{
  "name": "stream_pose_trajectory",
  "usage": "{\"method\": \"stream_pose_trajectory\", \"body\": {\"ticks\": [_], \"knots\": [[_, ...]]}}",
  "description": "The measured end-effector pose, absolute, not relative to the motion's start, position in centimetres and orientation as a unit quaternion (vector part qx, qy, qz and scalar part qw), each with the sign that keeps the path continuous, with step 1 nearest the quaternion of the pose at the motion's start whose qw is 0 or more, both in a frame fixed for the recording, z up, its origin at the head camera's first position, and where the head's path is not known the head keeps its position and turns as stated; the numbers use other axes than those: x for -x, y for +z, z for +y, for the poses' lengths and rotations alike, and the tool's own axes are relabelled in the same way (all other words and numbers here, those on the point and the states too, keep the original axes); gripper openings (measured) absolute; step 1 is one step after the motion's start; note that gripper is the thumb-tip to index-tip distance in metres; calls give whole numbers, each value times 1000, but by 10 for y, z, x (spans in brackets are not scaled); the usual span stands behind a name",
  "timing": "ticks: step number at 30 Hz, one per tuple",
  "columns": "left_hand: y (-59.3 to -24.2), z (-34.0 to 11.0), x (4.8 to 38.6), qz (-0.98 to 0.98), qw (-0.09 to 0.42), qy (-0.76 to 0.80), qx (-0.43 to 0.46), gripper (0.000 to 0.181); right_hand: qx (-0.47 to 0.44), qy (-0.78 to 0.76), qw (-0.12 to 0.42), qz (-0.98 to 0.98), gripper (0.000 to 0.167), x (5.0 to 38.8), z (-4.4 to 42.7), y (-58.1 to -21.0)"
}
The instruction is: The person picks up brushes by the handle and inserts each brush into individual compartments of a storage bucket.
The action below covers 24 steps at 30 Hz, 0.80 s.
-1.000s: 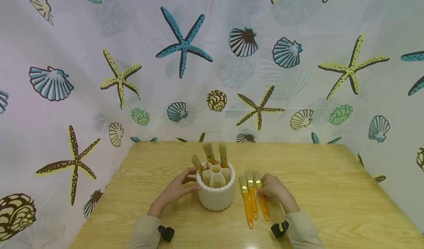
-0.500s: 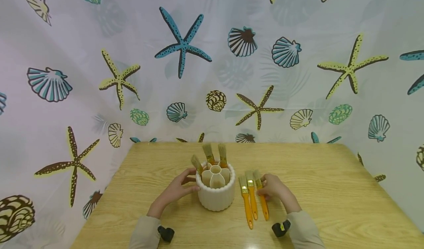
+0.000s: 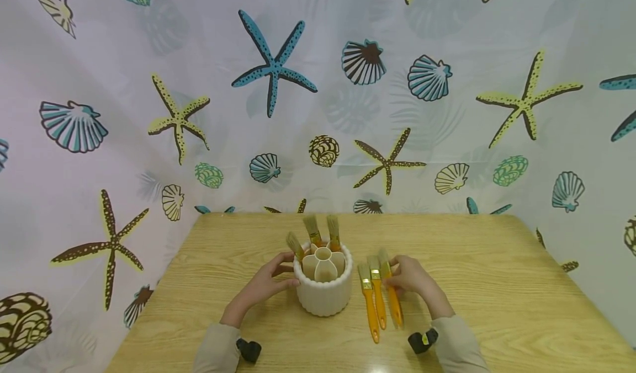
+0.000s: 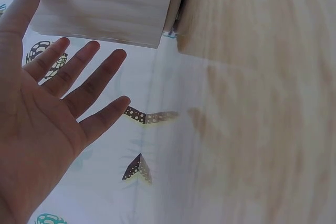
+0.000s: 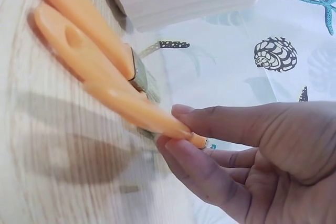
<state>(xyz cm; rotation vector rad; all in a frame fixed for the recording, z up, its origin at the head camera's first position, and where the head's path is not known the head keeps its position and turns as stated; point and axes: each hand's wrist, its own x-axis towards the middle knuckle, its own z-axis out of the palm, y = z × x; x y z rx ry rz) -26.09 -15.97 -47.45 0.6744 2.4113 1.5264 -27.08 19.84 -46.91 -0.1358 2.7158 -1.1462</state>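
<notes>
Wood-patterned table (image 3: 497,296) carries everything, with a white curtain (image 3: 447,136) of starfish and shells behind it. Nearest of all is the orange-handled paintbrush (image 3: 393,300), pinched between thumb and fingers of the right hand (image 3: 409,276). Its long axis runs away from the person, bristles at the far side of the fingertips and handle end toward the body; whether it is lifted free of the table, I cannot tell. Just left of these fingers lie two loose brushes (image 3: 370,304), in almost the same direction. Farther left of them stands the white pot (image 3: 324,298). I judge this relation to be the important one: pot to the left, upright, while the held brush lies crosswise to that direction. Beyond, at its rear compartments, three brushes (image 3: 313,230) stand bristles up. Farthest left, the left hand (image 3: 270,278) is nearer to the pot, fingers spread beside its wall.
</notes>
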Motion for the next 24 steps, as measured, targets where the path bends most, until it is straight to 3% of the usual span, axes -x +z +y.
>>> {"method": "stream_pose_trajectory", "body": {"ticks": [13, 24], "knots": [[-475, -159, 262, 821, 103, 513, -227, 70, 66, -399, 61, 913, 51, 271, 199, -461], [-501, -160, 275, 822, 86, 516, -224, 69, 65, -425, 55, 901, 52, 273, 198, -459]]}}
